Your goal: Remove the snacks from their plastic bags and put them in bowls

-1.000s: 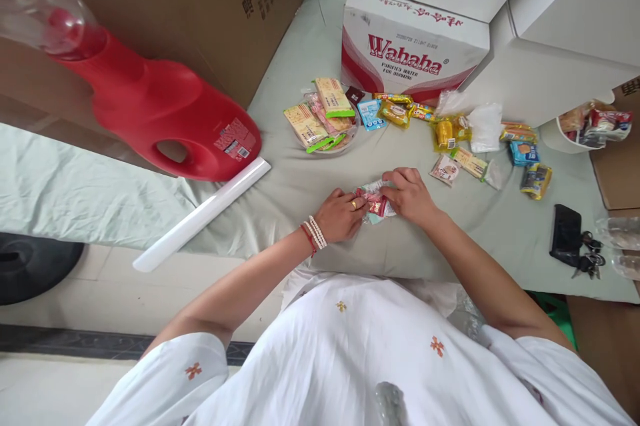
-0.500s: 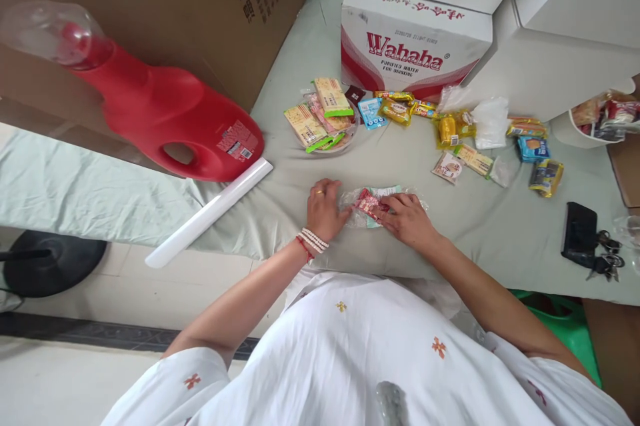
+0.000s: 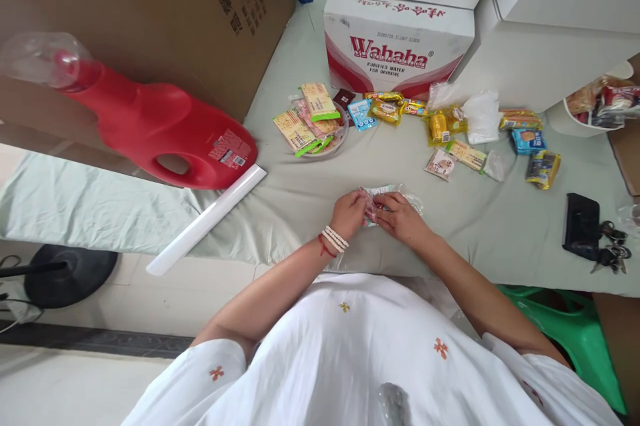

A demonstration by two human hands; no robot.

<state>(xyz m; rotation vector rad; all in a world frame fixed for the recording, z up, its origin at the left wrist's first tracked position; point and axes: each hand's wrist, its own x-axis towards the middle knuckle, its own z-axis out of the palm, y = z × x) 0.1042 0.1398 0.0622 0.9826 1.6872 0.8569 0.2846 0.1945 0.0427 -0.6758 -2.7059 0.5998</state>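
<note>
My left hand (image 3: 350, 213), with white beads and a red string at the wrist, is closed on the near-left part of a clear plastic bag (image 3: 411, 197). My right hand (image 3: 401, 216) has its fingers curled onto the same bag, right beside the left fingertips. A pale green printed piece (image 3: 379, 191) shows inside or under the film. Only a trace of a red packet shows between the fingers; the hands cover most of it. The bag lies on the cloth near the table's front edge.
A round clear dish (image 3: 341, 141) of wrapped crackers sits beyond my hands. Several wrapped snacks (image 3: 386, 112) lie before a Wahaha carton (image 3: 397, 46). At left are a red jug (image 3: 170, 126) and a white strip (image 3: 210, 219); at right, a black phone (image 3: 581, 226) and keys (image 3: 614, 249).
My left hand has moved right, close to my right hand, and its fingers have closed on the bag. The red packet is now mostly covered. The whole view has shifted slightly.
</note>
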